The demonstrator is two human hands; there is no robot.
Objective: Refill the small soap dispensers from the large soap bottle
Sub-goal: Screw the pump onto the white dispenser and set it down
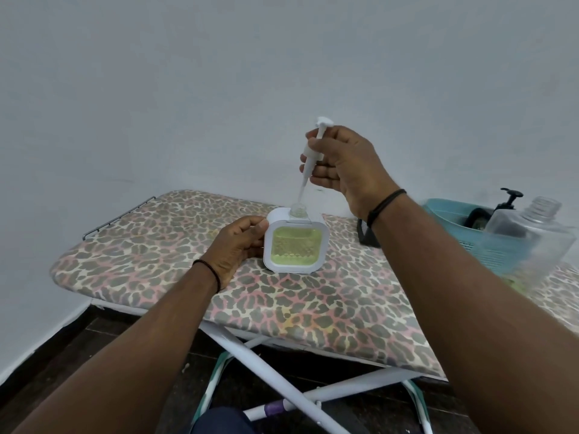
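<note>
A small square white soap dispenser (294, 245) with yellow-green soap behind its clear front stands upright on the leopard-print ironing board (156, 261). My left hand (239, 245) grips its left side. My right hand (344, 166) holds the white pump (313, 155) above it, fingers curled round the pump body. The pump's thin tube points down into the dispenser's open neck (297, 210). The large clear soap bottle (539, 236), uncapped and nearly empty, stands at the right.
A light-blue plastic basket (451, 220) sits at the right, behind the large bottle, with a black pump head (509, 197) sticking out of it. A dark object (366, 236) lies behind my right wrist. The board's white legs and dark floor lie below.
</note>
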